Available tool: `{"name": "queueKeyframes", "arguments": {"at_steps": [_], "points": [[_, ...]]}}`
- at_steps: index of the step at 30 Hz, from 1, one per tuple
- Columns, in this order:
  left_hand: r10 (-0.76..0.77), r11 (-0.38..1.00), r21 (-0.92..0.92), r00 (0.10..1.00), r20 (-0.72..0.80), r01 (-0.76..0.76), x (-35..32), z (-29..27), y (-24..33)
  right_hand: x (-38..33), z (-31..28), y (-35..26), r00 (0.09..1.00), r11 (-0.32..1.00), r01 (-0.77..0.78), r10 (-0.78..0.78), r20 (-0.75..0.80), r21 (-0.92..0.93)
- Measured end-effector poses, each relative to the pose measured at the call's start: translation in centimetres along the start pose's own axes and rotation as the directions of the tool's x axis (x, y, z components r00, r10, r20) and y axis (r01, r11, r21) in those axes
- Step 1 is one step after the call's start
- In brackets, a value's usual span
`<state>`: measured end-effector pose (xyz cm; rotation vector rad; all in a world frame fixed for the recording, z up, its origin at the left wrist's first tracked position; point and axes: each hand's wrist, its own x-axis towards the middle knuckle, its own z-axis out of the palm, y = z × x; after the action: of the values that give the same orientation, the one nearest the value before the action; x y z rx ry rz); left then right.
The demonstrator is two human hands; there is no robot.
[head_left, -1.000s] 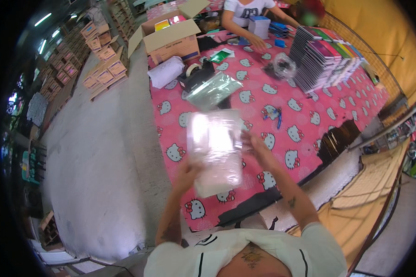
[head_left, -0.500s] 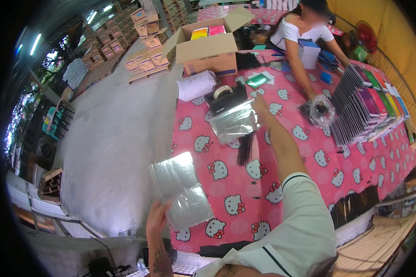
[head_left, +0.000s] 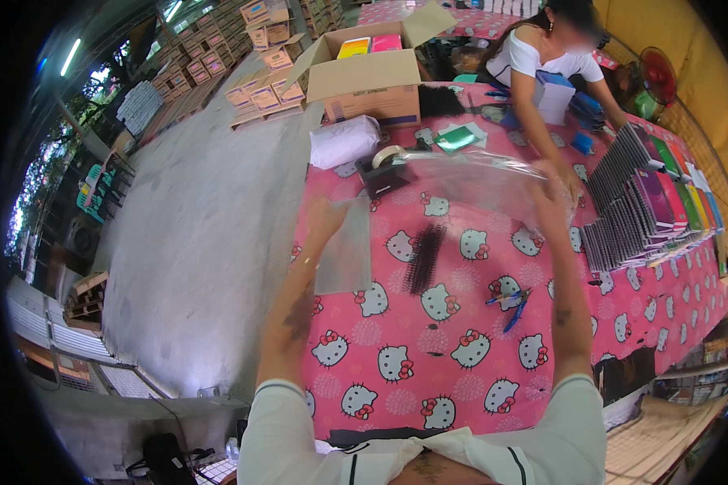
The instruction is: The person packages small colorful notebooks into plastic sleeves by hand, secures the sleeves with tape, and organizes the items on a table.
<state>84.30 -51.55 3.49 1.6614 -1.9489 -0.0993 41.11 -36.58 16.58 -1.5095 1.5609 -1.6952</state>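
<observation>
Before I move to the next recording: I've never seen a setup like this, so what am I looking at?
No machine here: a person works with two bare hands. The view looks down from a fisheye camera worn on the head, so straight edges bend.

The left hand is at a clear sheet, its grip blurred; the right hand holds clear plastic film.

On the pink patterned cover are a black bristly strip, a blue-handled tool, a tape dispenser and stacked notebooks. A co-worker leans in opposite.
</observation>
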Motion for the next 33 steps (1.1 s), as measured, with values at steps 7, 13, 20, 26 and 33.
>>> {"name": "queueKeyframes", "arguments": {"at_steps": [7,13,20,26,33], "points": [[0.02,0.988,-0.153,0.995,0.096,-0.005,8.8,6.8,8.3,-17.0,-19.6,-6.9,0.89,0.998,-0.03,0.053,-0.454,0.058],[0.268,0.959,-0.098,0.963,-0.005,-0.268,7.2,2.8,10.6,-34.1,-30.8,-11.1,0.732,0.939,-0.289,0.09,-0.675,-0.187],[0.78,0.587,-0.452,0.619,0.095,-0.672,-0.9,-8.0,24.6,-41.8,-37.3,-12.8,0.578,0.925,-0.33,0.042,-0.815,-0.187],[0.973,0.186,-0.747,0.013,0.231,-0.639,-11.7,-2.8,40.4,-41.8,-42.2,-11.2,0.58,0.975,-0.207,0.054,-0.813,-0.083],[0.907,0.311,-0.533,0.078,0.414,-0.787,-12.9,7.0,47.7,-42.8,-51.5,-8.9,0.629,0.976,-0.207,0.181,-0.756,0.061]]}}
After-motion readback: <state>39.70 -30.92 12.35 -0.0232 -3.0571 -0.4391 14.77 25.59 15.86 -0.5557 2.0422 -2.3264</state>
